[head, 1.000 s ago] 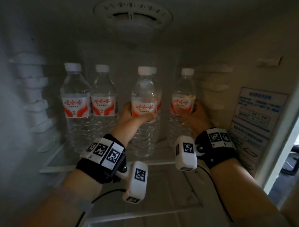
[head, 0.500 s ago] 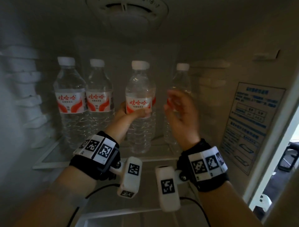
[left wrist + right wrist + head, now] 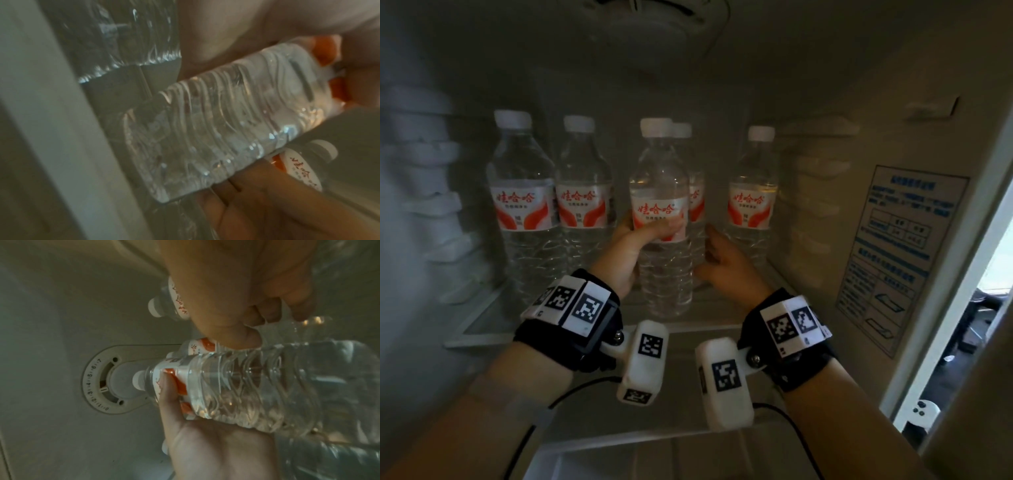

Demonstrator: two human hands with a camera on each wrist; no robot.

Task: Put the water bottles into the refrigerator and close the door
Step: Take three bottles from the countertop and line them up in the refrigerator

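Note:
Several clear water bottles with red-and-white labels stand on the refrigerator's glass shelf (image 3: 482,329). My left hand (image 3: 633,246) grips the front middle bottle (image 3: 661,192) at its label, upright near the shelf's front edge; the left wrist view shows its ribbed body (image 3: 216,129). My right hand (image 3: 726,263) is just right of it, fingers curled against the rear bottle (image 3: 697,202) that stands half hidden behind. In the right wrist view those fingers (image 3: 287,309) wrap clear plastic and the thumb lies by the held bottle (image 3: 246,386). The right-hand bottle (image 3: 751,205) stands free.
Two more bottles (image 3: 520,205) (image 3: 582,205) stand at the shelf's left. A thermostat dial (image 3: 102,381) is on the ceiling above. Ribbed rails line both side walls, and a blue sticker (image 3: 900,253) is on the right wall. A lower shelf lies under my wrists.
My right hand let go of the right-hand bottle, lifted away, then came down left onto the rear middle bottle. My left hand kept its grip on the front bottle.

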